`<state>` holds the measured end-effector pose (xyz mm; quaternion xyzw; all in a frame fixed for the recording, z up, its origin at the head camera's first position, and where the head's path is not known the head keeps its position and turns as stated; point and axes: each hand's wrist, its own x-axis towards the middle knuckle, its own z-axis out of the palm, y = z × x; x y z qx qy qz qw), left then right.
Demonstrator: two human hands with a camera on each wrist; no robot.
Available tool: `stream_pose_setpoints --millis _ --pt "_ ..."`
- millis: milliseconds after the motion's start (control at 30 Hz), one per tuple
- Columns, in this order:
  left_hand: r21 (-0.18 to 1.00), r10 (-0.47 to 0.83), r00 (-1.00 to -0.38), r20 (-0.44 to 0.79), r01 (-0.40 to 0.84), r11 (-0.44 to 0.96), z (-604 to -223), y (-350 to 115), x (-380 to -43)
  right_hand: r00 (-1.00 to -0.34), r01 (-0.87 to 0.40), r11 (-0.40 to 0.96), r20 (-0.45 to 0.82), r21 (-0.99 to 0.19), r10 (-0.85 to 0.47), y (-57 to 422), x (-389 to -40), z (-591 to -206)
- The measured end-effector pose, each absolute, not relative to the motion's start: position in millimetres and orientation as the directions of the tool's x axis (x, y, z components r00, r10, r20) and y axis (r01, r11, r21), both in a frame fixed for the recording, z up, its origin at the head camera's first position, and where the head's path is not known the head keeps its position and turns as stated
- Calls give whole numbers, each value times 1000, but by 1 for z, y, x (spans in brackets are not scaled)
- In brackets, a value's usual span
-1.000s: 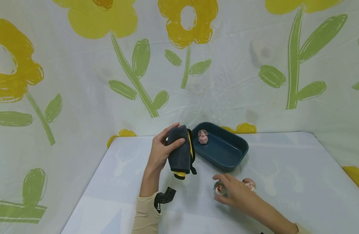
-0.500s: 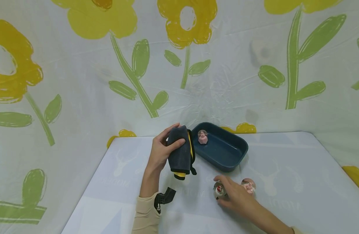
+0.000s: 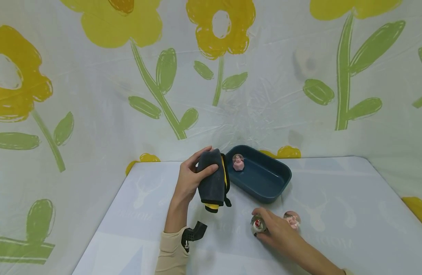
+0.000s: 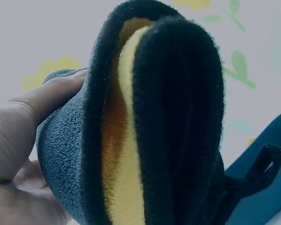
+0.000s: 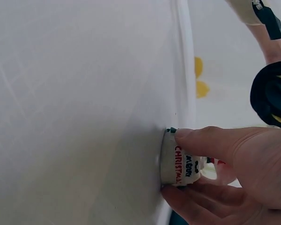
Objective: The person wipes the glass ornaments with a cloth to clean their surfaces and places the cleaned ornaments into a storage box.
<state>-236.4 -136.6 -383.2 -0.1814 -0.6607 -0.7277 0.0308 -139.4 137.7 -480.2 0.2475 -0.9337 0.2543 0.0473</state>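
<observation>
A small clear snow globe [image 3: 258, 225] with a red-and-white figure inside is standing on the tabletop [image 3: 135, 229], in front of a dark blue tray [image 3: 267, 179]. The right hand [image 3: 281, 231] is grasping it, thumb on one side of its lettered base and other fingers on the opposite side. A second, pinkish globe [image 3: 292, 220] is sitting just beyond that hand; whether they are touching is hard to tell. If the hand were swinging outward, its knuckles could be knocking this one over, and a slick, round surface could be slipping from a loose grip.

The left hand [image 3: 192, 175] is gripping a folded grey-and-yellow cloth [image 3: 211, 181], thumb pressing its front. A black loop [image 3: 227, 200] is dangling from it near the tray, and could be snagging on the rim if the cloth were dropping lower. Inside the tray's left end, a pink-based globe [image 3: 238, 162] is resting.
</observation>
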Motion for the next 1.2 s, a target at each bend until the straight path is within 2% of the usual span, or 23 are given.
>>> stream_pose_setpoints --millis 300,533,900,1067,1200 --pt "947 197 -929 314 293 -131 -384 -136 -237 -886 -460 751 191 -474 -422 137 -139 -481" --pt "949 202 -930 308 285 -133 -384 -135 -238 -886 -463 737 240 -493 -397 137 -139 -484" --pt "952 219 -928 301 280 -125 -385 -132 -238 -941 -328 671 165 -665 -296 124 -141 -463" --pt "957 222 -932 285 265 -114 -385 -130 -238 -942 -332 637 214 -696 -258 121 -144 -453" --pt "959 219 -935 279 260 -112 -385 -130 -238 -923 -385 609 285 -693 -260 123 -146 -450"
